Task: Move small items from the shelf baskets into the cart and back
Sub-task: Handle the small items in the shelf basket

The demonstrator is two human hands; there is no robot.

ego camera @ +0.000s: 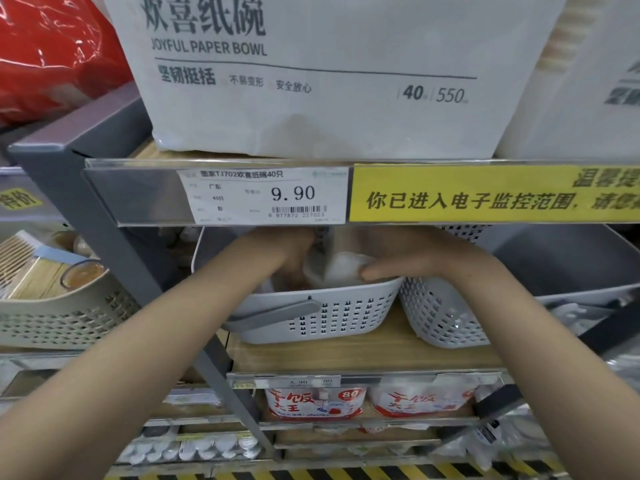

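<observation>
Here both hands are reaching into the pale slotted basket (322, 317) on the wooden shelf (363, 355): the right hand (408, 258) is curling its thumb and fingers around a white item (343, 266), while the left hand (287, 251) is dipping inside, its grip hidden. Judging by this, a pick from the basket is underway, and the next move is calling for lifting the item clear of the rim beneath the price rail (263, 195). A second mesh basket (440, 317) is standing just beside, contents unclear.
</observation>
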